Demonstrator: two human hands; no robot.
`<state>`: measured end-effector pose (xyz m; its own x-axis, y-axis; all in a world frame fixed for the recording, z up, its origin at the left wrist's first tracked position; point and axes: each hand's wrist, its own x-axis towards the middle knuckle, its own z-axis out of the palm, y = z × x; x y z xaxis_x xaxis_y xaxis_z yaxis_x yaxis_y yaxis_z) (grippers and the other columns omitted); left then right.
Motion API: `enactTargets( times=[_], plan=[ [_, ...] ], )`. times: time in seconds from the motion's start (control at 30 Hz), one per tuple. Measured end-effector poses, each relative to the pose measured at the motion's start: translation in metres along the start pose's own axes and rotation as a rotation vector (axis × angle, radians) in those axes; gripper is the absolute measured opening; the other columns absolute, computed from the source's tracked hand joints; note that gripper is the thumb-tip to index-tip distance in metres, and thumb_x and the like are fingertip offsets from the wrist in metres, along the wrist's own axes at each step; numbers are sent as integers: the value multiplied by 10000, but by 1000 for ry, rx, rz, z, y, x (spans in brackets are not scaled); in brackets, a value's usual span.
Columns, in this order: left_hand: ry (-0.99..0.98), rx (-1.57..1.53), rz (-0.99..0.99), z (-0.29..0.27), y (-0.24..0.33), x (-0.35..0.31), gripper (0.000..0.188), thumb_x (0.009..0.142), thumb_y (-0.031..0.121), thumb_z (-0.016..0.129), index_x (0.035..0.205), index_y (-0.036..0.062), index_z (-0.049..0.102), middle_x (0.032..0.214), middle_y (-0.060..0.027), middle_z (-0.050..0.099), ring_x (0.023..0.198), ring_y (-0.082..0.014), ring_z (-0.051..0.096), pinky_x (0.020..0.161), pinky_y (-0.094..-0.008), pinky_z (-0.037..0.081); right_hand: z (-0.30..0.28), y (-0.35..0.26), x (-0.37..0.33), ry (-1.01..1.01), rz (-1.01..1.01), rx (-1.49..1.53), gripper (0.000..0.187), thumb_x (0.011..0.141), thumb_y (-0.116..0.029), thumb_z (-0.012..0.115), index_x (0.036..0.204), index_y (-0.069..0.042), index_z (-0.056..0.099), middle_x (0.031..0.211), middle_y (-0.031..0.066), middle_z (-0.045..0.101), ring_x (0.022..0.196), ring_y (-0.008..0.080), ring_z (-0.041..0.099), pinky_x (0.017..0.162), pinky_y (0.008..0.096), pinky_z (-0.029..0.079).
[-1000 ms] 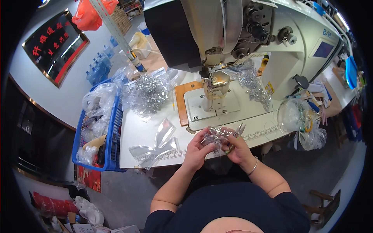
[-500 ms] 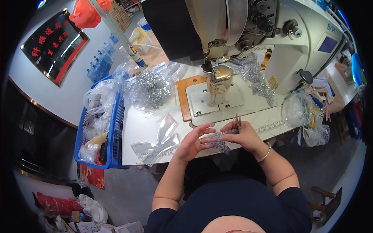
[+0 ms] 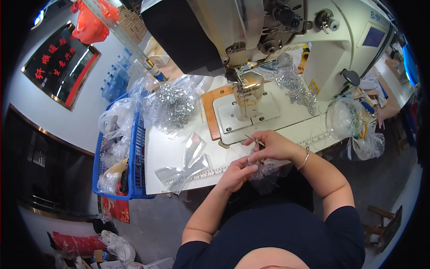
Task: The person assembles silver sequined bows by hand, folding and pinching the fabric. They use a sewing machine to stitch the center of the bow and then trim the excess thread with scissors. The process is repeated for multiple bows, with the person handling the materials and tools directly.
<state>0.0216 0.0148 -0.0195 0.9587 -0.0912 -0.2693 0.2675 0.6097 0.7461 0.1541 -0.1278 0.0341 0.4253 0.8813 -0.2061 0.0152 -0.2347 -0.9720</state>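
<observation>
Table edge, before the machine (image 3: 251, 40) | our left hand (image 3: 235, 172) pinches the clear piece (image 3: 264, 172) | right hand (image 3: 273, 145) fingers clamped on a thin tool (image 3: 254, 140) | best: keep film taut, work close, snip slowly.

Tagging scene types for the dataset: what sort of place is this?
Most likely a small sewing workshop or garment-accessory factory. An industrial sewing machine stands on a white worktable, with bags of small shiny parts and a blue crate of bagged stock beside it.
</observation>
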Motion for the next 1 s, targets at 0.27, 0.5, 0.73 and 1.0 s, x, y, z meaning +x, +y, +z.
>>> enactTargets(
  times=[0.27, 0.5, 0.73, 1.0],
  plan=[
    [263, -144, 411, 8, -3, -14, 431, 878, 7, 501, 1294, 75, 410, 1128, -69, 546, 1005, -197, 580, 894, -403, 484, -48, 46, -12, 670, -119, -452, 436, 691, -228, 759, 1042, -23, 604, 969, 96, 613, 846, 213, 588, 737, 298, 472],
    [738, 1141, 1291, 5, -3, -3, 425, 732, -91, 645, 1128, 34, 555, 970, -50, 634, 971, -243, 586, 818, -314, 489, 21, 50, -44, 446, -392, -412, 789, 577, -323, 831, 1215, -32, 468, 1194, 139, 501, 1151, 292, 468, 963, 380, 369],
    [363, 1614, 1310, 34, -13, -4, 338, 681, -33, 657, 1013, -4, 599, 1112, -153, 599, 1076, -348, 535, 930, -398, 426, 53, 41, -38, 236, -315, 813, 305, 872, -89, 588, 1160, -17, 517, 1119, 75, 564, 1056, 159, 527, 923, 297, 409],
    [334, 33, 624, -2, -27, -26, 602, 846, 349, 630, 1256, -19, 388, 1186, -125, 477, 1157, -230, 446, 1007, -371, 338, 38, 33, -45, 156, -289, 736, 251, 886, -32, 540, 1132, 17, 537, 1048, 99, 601, 931, 198, 597, 832, 348, 498]
  ],
)
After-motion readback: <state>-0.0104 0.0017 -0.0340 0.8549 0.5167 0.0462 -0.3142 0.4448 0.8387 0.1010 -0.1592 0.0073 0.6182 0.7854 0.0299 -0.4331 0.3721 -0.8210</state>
